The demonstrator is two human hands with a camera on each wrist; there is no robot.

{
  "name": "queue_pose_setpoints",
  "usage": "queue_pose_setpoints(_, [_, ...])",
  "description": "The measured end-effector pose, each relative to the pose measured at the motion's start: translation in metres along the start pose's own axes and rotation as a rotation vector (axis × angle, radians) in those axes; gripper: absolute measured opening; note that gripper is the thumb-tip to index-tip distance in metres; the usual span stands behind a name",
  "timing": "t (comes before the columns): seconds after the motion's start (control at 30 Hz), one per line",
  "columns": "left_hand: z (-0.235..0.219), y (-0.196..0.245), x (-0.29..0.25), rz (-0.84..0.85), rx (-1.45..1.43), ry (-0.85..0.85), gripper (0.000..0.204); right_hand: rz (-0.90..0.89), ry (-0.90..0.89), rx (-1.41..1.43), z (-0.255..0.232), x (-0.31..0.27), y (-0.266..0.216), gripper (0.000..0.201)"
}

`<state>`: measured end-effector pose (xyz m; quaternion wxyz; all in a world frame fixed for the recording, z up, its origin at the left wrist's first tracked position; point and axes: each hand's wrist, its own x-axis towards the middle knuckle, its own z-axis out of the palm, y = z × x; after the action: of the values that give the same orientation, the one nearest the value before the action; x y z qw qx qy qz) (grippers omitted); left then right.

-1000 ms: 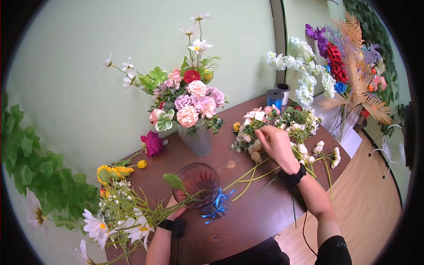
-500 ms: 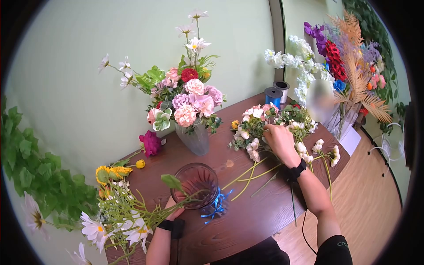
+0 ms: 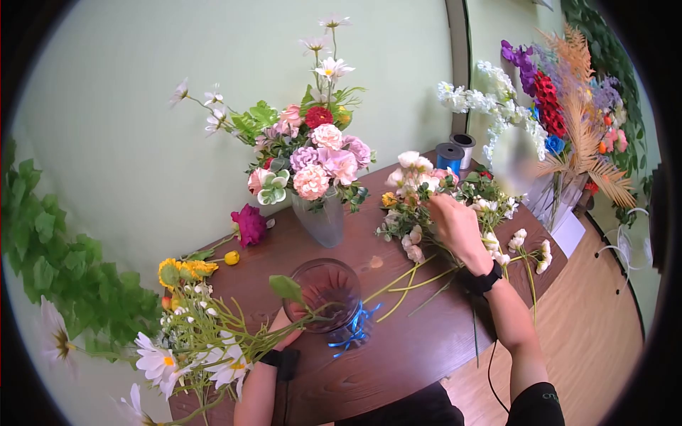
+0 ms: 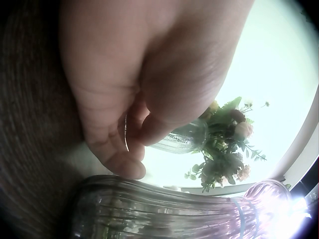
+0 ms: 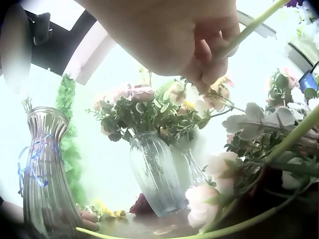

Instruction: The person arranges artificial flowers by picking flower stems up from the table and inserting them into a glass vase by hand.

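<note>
My right hand (image 3: 455, 227) is over the flower pile at the table's right side. Its fingers pinch a green flower stem (image 5: 254, 26), seen crossing the fingers in the right wrist view. Cream-white blossoms (image 3: 414, 162) stand up just beyond this hand in the head view. My left hand (image 3: 285, 332) lies on the table beside a clear ribbed glass vase (image 4: 149, 209), its fingers loosely bent and fingertips right by the glass. A blue ribbon (image 3: 355, 332) is tied round that vase. Leafy stems partly cover the left hand in the head view.
Behind stands a frosted vase (image 3: 320, 224) full of pink and lilac flowers. White daisies (image 3: 160, 362) and yellow flowers (image 3: 186, 272) lie at left, near a magenta bloom (image 3: 249, 225). A blue ribbon spool (image 3: 449, 157) stands at the back right, near more pale flowers (image 3: 412, 245).
My right hand has reached down into the flower pile and gripped a stem. Cream-white blossoms have risen beyond it. The left hand stays beside the ribboned vase.
</note>
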<state>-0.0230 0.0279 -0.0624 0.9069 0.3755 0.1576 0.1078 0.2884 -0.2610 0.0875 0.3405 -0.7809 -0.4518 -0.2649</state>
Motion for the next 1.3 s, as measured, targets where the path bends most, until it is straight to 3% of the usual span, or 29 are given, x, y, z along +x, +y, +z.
queue_pose_setpoints(0.07, [0.002, 0.0, 0.0, 0.003, 0.104, 0.012, 0.024, -0.063, -0.024, 0.045, 0.003, -0.001, 0.005, 0.011])
queue_pose_setpoints(0.13, [0.013, 0.001, 0.001, 0.005, 0.206, 0.022, 0.022, 0.05, -0.188, 0.368, -0.004, 0.001, -0.002, 0.015])
queue_pose_setpoints(0.2, [0.027, 0.003, 0.001, 0.075, 0.263, -0.006, 0.021, 0.003, -0.169, 0.46, -0.009, 0.003, -0.003, 0.019])
queue_pose_setpoints(0.3, [0.052, 0.012, -0.004, 0.08, 0.251, -0.098, 0.023, 0.193, -0.018, 0.693, -0.037, 0.008, -0.015, 0.02])
queue_pose_setpoints(0.33, [0.048, 0.012, -0.002, 0.095, 0.247, -0.097, 0.023, 0.193, 0.113, 0.7, -0.048, 0.012, -0.027, 0.019])
queue_pose_setpoints(0.4, [0.039, 0.012, 0.005, 0.159, 0.295, -0.355, 0.026, 0.134, 0.292, 0.756, -0.072, 0.024, -0.041, 0.019])
queue_pose_setpoints(0.43, [0.04, 0.009, 0.004, 0.01, -0.042, -0.19, 0.029, 0.094, 0.388, 0.785, -0.086, 0.03, -0.052, 0.019])
queue_pose_setpoints(0.57, [0.037, 0.008, 0.005, 0.136, 0.272, -0.272, 0.032, -0.057, 0.714, 0.998, -0.135, 0.045, -0.094, 0.024])
queue_pose_setpoints(0.63, [0.019, 0.004, 0.019, -0.138, -0.432, -0.376, 0.026, -0.205, 0.794, 1.147, -0.145, 0.04, -0.101, 0.026])
queue_pose_setpoints(0.8, [0.016, 0.0, 0.018, -0.083, -0.437, -0.338, 0.024, -0.213, 0.874, 1.359, -0.13, 0.021, -0.131, 0.024])
queue_pose_setpoints(0.9, [0.019, 0.001, 0.017, -0.103, -0.462, -0.294, 0.023, -0.258, 0.567, 1.337, -0.116, 0.025, -0.151, 0.02])
queue_pose_setpoints(0.93, [0.021, 0.002, 0.017, -0.114, -0.468, -0.286, 0.023, -0.255, 0.563, 1.333, -0.112, 0.026, -0.153, 0.02])
queue_pose_setpoints(1.0, [0.026, 0.004, 0.015, -0.133, -0.469, -0.274, 0.022, -0.17, 0.271, 1.289, -0.105, 0.029, -0.155, 0.02])
queue_pose_setpoints(1.13, [0.04, 0.01, 0.012, -0.163, -0.472, -0.234, 0.021, -0.029, -0.028, 1.382, -0.098, 0.035, -0.159, 0.015])
queue_pose_setpoints(1.17, [0.083, 0.025, -0.002, -0.153, -0.394, 0.131, 0.019, 0.002, -0.093, 1.399, -0.096, 0.036, -0.16, 0.016])
queue_pose_setpoints(1.23, [0.081, 0.023, 0.0, -0.158, -0.377, 0.19, 0.021, 0.038, -0.159, 1.415, -0.094, 0.037, -0.162, 0.018])
queue_pose_setpoints(1.27, [0.08, 0.023, 0.001, -0.163, -0.356, 0.247, 0.022, 0.047, -0.26, 1.272, -0.095, 0.04, -0.162, 0.017])
queue_pose_setpoints(1.3, [0.069, 0.024, 0.003, -0.272, -0.674, -0.014, 0.022, 0.056, -0.357, 1.127, -0.096, 0.042, -0.162, 0.017])
